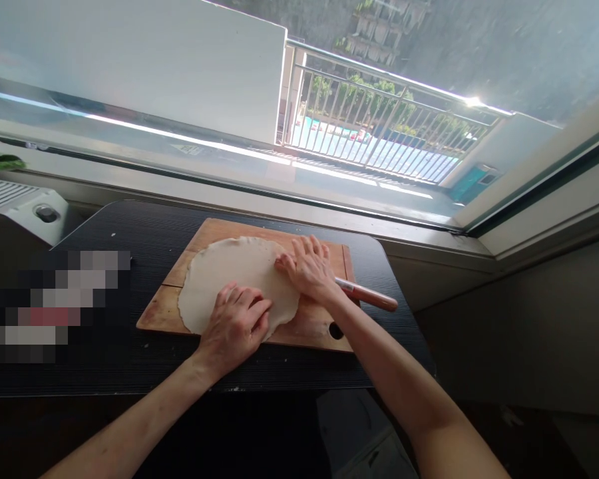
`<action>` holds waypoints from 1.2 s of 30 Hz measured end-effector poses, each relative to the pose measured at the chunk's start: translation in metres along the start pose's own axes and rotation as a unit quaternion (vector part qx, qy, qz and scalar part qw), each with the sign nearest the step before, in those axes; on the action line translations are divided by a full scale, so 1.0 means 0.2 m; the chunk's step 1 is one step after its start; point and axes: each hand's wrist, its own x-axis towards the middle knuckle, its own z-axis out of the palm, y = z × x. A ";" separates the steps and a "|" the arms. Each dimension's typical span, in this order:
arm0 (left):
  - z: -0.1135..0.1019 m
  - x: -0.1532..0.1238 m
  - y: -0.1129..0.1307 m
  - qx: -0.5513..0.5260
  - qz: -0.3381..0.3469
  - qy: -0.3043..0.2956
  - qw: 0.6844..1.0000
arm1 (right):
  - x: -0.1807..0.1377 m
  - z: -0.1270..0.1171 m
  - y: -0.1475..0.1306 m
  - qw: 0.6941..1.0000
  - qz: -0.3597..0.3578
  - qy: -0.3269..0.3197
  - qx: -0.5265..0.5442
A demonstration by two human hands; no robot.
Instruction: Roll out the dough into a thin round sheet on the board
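Note:
A thin, wide sheet of rolled-out dough (229, 273) with an uneven edge covers much of a wooden cutting board (319, 326). My left hand (237, 326) rests on the near part of the dough, its fingers slightly bent and gripping nothing. Flat over the right edge of the dough lies my right hand (309, 266), fingers stretched out. From beneath my right wrist sticks out a wooden handle (372, 296) with a short shiny section, like a knife's; the rest of that tool is hidden.
The board lies on a black table (130, 233) with small white specks. A blurred-out item (64, 299) is at the table's left. Beyond stand a window sill (329, 213) and glass, with a balcony railing (379, 126) outside. A white ridged appliance (24, 203) sits far left.

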 end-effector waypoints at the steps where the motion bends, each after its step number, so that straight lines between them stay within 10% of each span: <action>1: 0.00 0.00 0.00 0.001 0.000 0.000 1.000 | 0.06 -0.01 0.02 0.999 0.031 -0.011 0.005; 5: 0.00 0.00 0.00 0.002 -0.003 -0.001 1.000 | 0.19 -0.04 0.07 0.993 0.104 -0.045 0.029; 11: 0.01 0.00 -0.01 -0.001 0.001 -0.004 1.000 | -0.09 0.03 -0.03 0.998 -0.047 0.029 -0.008; 18: 0.00 0.00 0.00 0.002 0.002 0.004 1.000 | 0.18 -0.07 0.07 0.997 0.062 0.034 -0.042; 25: 0.01 0.00 -0.01 -0.001 0.007 0.010 1.000 | 0.04 -0.04 0.11 0.995 0.059 0.036 -0.066; 36: 0.02 0.00 -0.01 -0.004 0.001 0.015 1.000 | -0.02 0.01 -0.17 0.998 -0.007 0.032 -0.050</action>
